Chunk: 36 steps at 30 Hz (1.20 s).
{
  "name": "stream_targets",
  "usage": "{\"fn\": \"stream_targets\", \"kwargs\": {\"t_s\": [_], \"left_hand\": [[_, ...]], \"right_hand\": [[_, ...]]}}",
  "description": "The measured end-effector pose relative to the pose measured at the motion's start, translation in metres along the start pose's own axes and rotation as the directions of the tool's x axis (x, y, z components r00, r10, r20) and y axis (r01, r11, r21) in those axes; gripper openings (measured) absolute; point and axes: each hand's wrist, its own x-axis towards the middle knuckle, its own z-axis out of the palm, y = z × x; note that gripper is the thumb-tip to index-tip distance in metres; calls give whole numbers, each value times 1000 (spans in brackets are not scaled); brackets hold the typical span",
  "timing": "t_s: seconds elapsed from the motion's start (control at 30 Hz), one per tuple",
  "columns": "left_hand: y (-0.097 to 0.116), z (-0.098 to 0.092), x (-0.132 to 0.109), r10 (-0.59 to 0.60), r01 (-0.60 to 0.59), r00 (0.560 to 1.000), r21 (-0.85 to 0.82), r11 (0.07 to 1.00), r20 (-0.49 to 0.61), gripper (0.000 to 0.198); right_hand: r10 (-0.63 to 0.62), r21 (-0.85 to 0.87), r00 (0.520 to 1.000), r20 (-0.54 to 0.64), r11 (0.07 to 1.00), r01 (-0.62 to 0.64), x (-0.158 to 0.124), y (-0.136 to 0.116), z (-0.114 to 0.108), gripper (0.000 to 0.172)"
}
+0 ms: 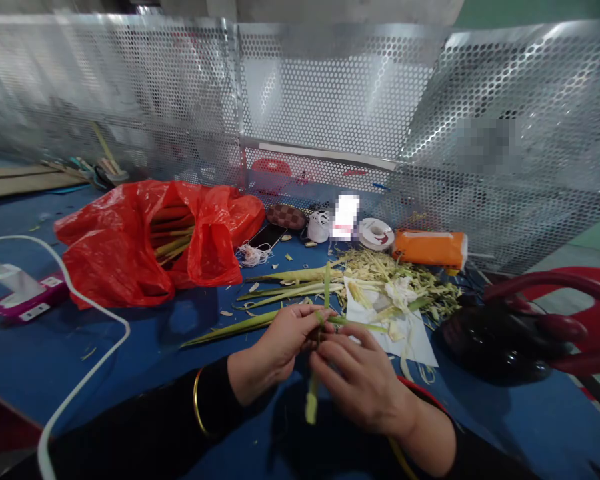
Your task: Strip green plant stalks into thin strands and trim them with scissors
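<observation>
Left hand (287, 337) pinched closed on green strips (327, 287) at crossing; right hand (357, 377) half-curled just nearside, hold hidden, can't tell. One runs lengthwise toward far edge of desk (145, 353).

Legible text, numbers, brands or signs: none.
Item: white spool (377, 234), far side, right of centre; red mark on its face, too small to read.
Item: upright white panel (345, 217), far side, left of the spool; pixelated, pink band low down, wording indecipherable.
Item: orange packet (430, 249), far right; pale strip along top, any print unreadable.
Item: perforated metal screen (325, 87), far right section; pixelated patch, content indeterminable.
</observation>
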Motion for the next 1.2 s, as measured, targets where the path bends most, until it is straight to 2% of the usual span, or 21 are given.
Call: {"fn": "stream_targets", "kwargs": {"t_s": [0.03, 0.07, 0.1, 0.13, 0.2, 0.27, 0.3, 0.33, 0.37, 0.53, 0.63, 0.73, 0.8, 0.83, 0.87, 0.9, 0.97, 1.03, 1.07, 1.13, 1.2], "left_hand": [[-1, 1, 0, 17, -17, 1000, 43, 999, 12, 22], [0, 2, -1, 30, -32, 999, 80, 996, 30, 25], [0, 3, -2, 36, -41, 998, 114, 993, 45, 27], [2, 4, -4, 32, -40, 998, 144, 989, 56, 27], [5, 6, -6, 14, -25, 998, 189, 982, 61, 27], [9, 8, -8, 4, -15, 998, 195, 981, 58, 23], [10, 8, -9, -1, -12, 998, 184, 983, 66, 20], [11, 8, -9, -5, -9, 997, 170, 985, 78, 17], [12, 8, -9, -8, -7, 995, 161, 987, 94, 15], [9, 7, -9, 26, -52, 994, 239, 970, 110, 15], [6, 7, -7, 83, -92, 996, 277, 956, 45, 15], [7, 4, -3, 158, -143, 986, 240, 960, -45, 19], [10, 1, 0, 188, -162, 977, 212, 964, -105, 21], [12, 0, 1, 193, -164, 973, 204, 965, -127, 21], [13, -2, 2, 195, -164, 970, 202, 966, -146, 21], [13, -3, 3, 198, -164, 968, 207, 964, -152, 20], [14, -4, 3, 202, -169, 971, 231, 958, -131, 20], [15, -2, 1, 196, -169, 977, 263, 950, -81, 18], [15, -1, 0, 188, -168, 981, 279, 945, -48, 17], [15, 2, -3, 169, -166, 986, 307, 937, 16, 15], [16, 4, -5, 150, -169, 985, 338, 926, 81, 12]], "right_hand": [[101, 53, 993, -62, 994, -98, 0, 2, -2, 21], [240, 119, 963, -119, 967, -226, 1, 6, -4, 17], [390, 194, 909, -150, 913, -360, 2, 10, -6, 13], [534, 267, 833, -146, 832, -486, 2, 14, -7, 12], [754, 389, 657, -27, 613, -688, 3, 23, -7, 18], [850, 457, 500, 164, 384, -802, 3, 30, -4, 22], [863, 470, 447, 237, 301, -830, 2, 32, -2, 24], [865, 475, 417, 279, 253, -843, 1, 34, 0, 24], [866, 475, 407, 290, 238, -847, 0, 35, 2, 25], [870, 464, 431, 241, 287, -838, -1, 35, 7, 25], [881, 491, 391, 268, 224, -842, -1, 36, 10, 24], [869, 544, 361, 339, 132, -828, -2, 37, 10, 25], [834, 565, 388, 393, 114, -818, -2, 36, 7, 22], [813, 562, 419, 405, 141, -815, -2, 35, 4, 18], [792, 548, 467, 393, 205, -811, -1, 34, 0, 14], [768, 522, 532, 356, 308, -795, 0, 33, -4, 10], [676, 410, 700, 231, 585, -700, 3, 31, -14, 9], [495, 263, 859, 128, 818, -511, 7, 32, -24, 13], [397, 206, 912, 107, 888, -411, 10, 32, -29, 16], [255, 143, 964, 82, 954, -264, 13, 35, -36, 21], [218, 143, 975, 44, 965, -222, 16, 37, -39, 22]]}}
